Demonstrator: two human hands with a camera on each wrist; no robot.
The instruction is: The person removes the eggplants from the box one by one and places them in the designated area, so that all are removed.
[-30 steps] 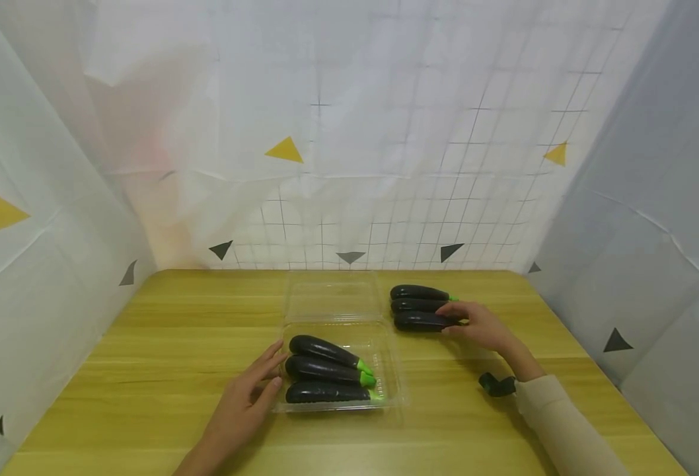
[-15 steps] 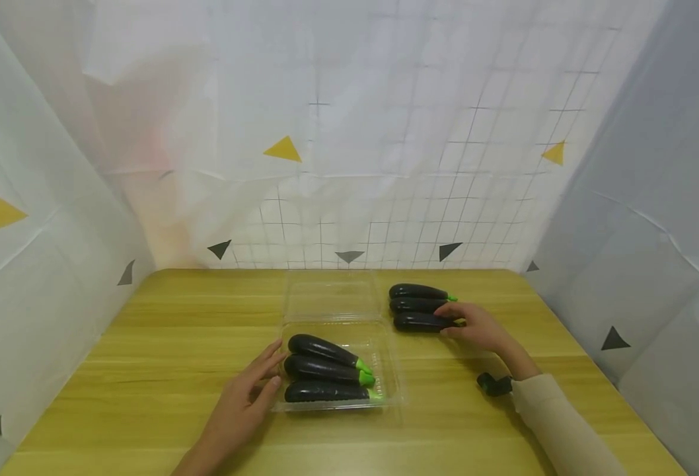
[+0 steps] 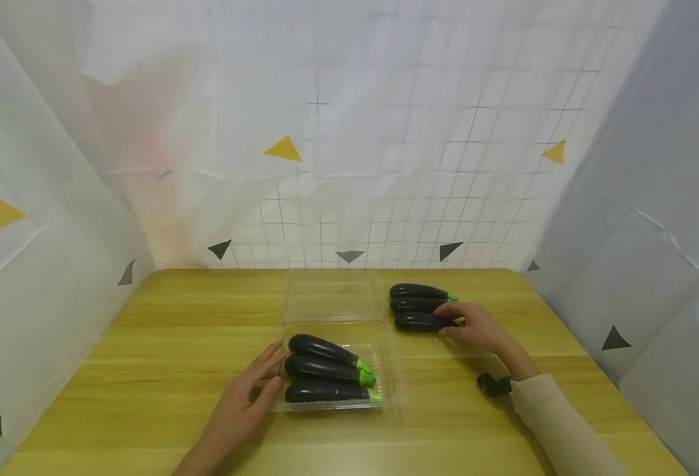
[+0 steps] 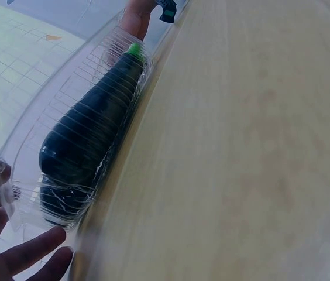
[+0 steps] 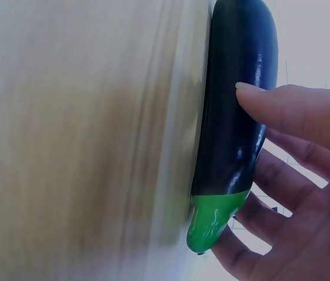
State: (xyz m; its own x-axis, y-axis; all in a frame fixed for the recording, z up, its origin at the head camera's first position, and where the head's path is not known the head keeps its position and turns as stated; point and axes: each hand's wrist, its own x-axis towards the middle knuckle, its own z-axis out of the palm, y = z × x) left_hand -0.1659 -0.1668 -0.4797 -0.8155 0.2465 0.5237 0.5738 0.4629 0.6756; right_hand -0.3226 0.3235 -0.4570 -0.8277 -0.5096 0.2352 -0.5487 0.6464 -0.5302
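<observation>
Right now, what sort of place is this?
Probably a makeshift recording booth: pale sheeting closes in three sides of a wood-grain table, and yellow and dark triangles dot it like camera markers.

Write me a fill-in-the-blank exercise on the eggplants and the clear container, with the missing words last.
The clear container holds ____ eggplants.
The container's lid is not shut but ____.
Besides the loose eggplant that the right hand grips, ____ more lie on the table outside the container.
The stems of the eggplants in the container are coloured ____.

Missing words: three; open; two; green.
</observation>
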